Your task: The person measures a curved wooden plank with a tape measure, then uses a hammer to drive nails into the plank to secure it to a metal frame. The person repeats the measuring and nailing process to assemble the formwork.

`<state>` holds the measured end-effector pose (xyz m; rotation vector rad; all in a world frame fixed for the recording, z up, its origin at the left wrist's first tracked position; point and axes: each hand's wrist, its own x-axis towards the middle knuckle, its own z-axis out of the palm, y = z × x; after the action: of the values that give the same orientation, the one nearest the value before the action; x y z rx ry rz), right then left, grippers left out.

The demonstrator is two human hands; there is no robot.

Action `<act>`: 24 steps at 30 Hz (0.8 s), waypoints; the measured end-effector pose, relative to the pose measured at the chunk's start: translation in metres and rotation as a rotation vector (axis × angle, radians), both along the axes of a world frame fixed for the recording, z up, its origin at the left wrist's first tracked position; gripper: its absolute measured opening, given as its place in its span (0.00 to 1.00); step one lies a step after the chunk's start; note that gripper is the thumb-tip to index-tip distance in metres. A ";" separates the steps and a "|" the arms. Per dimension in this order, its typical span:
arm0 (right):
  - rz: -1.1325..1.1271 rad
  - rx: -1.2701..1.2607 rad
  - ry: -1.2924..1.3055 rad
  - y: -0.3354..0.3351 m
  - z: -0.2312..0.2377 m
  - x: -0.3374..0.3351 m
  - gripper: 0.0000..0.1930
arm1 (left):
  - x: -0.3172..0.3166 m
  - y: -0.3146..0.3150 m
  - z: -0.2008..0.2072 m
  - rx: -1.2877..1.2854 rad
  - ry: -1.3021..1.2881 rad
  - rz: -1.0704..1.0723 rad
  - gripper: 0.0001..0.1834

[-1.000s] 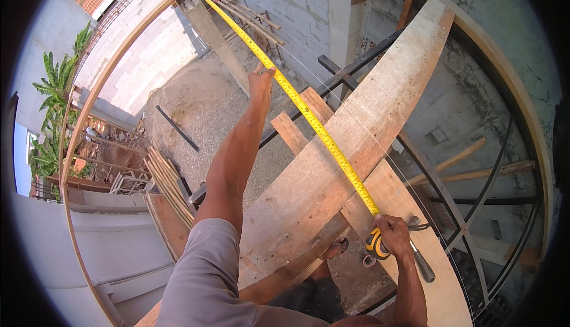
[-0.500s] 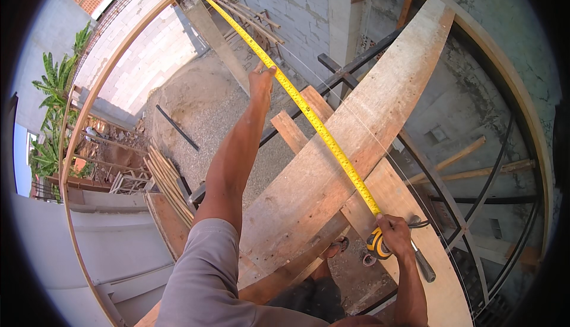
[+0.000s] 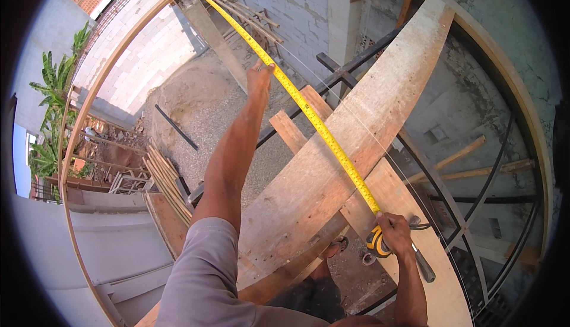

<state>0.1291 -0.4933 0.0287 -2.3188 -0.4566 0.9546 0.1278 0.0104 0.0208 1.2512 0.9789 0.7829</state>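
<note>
My left hand (image 3: pixel 259 79), arm stretched far forward, is closed on the edge of a yellow tape measure blade (image 3: pixel 321 128). The pulled-out blade runs slantwise across a wide wooden plank (image 3: pixel 338 143) and on to the far upper left, by a concrete post. Its yellow and black tape measure case (image 3: pixel 376 242) is at my right hand (image 3: pixel 394 232), whose fingers close on the blade where it leaves the case. Just beside this hand, a tool with a dark grip, which looks like a hammer (image 3: pixel 424 264), lies on a plywood board (image 3: pixel 442 285).
A thin string (image 3: pixel 362 123) stretches across the plank. Dark metal bars (image 3: pixel 368 54) and short timber pieces (image 3: pixel 289 132) lie around it. Below are gravelly ground (image 3: pixel 237 125), a sand heap (image 3: pixel 178 89) and bamboo poles (image 3: pixel 167 178). A grey block wall (image 3: pixel 291 6) stands behind.
</note>
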 end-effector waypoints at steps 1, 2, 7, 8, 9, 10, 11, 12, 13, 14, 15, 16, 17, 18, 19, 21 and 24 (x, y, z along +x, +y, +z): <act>0.007 0.002 -0.007 0.000 0.000 0.000 0.22 | 0.001 0.001 0.000 -0.003 0.007 -0.012 0.33; 0.004 0.006 -0.008 0.000 0.000 0.001 0.22 | 0.001 0.002 -0.001 -0.006 0.008 -0.008 0.33; -0.016 -0.024 -0.013 -0.001 0.004 0.010 0.23 | 0.009 0.002 -0.008 0.010 0.017 0.010 0.35; -0.003 -0.047 -0.016 -0.002 0.007 0.014 0.23 | 0.011 0.002 -0.009 0.001 0.011 0.010 0.35; -0.007 -0.055 -0.012 -0.001 0.008 0.017 0.23 | 0.013 0.001 -0.010 -0.002 0.008 0.011 0.34; -0.011 -0.063 -0.008 -0.001 0.010 0.020 0.23 | 0.016 0.000 -0.011 -0.004 0.008 0.015 0.34; -0.020 -0.076 0.006 0.001 0.012 0.022 0.23 | 0.018 -0.001 -0.011 -0.013 0.007 0.013 0.34; -0.031 -0.092 0.004 0.001 0.014 0.025 0.23 | 0.020 -0.001 -0.012 -0.021 0.008 0.014 0.34; -0.024 -0.087 -0.021 0.002 0.017 0.028 0.23 | 0.022 -0.002 -0.012 -0.029 0.009 0.015 0.34; -0.024 -0.086 -0.033 0.002 0.019 0.031 0.23 | 0.024 -0.003 -0.012 -0.037 0.011 0.007 0.34; -0.032 -0.109 -0.031 0.003 0.022 0.034 0.22 | 0.027 -0.004 -0.012 -0.046 0.015 0.000 0.34; -0.032 -0.136 -0.035 0.003 0.024 0.037 0.22 | 0.029 -0.004 -0.013 -0.048 0.017 -0.010 0.34; -0.025 -0.130 -0.057 0.003 0.027 0.040 0.22 | 0.031 -0.005 -0.014 -0.055 0.024 -0.007 0.34; -0.028 -0.141 -0.064 0.003 0.029 0.044 0.22 | 0.033 -0.004 -0.014 -0.055 0.030 -0.006 0.35; -0.032 -0.150 -0.071 0.003 0.030 0.046 0.21 | 0.035 -0.004 -0.015 -0.053 0.037 -0.005 0.35; -0.027 -0.160 -0.085 0.003 0.031 0.052 0.22 | 0.039 -0.004 -0.017 -0.053 0.030 -0.016 0.35; -0.015 -0.184 -0.094 0.003 0.028 0.059 0.23 | 0.045 -0.005 -0.021 -0.053 0.026 -0.019 0.35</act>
<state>0.1883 -0.4907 0.0567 -2.5379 -0.4036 0.9174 0.1728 0.0057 -0.0002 1.2258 1.0014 0.7233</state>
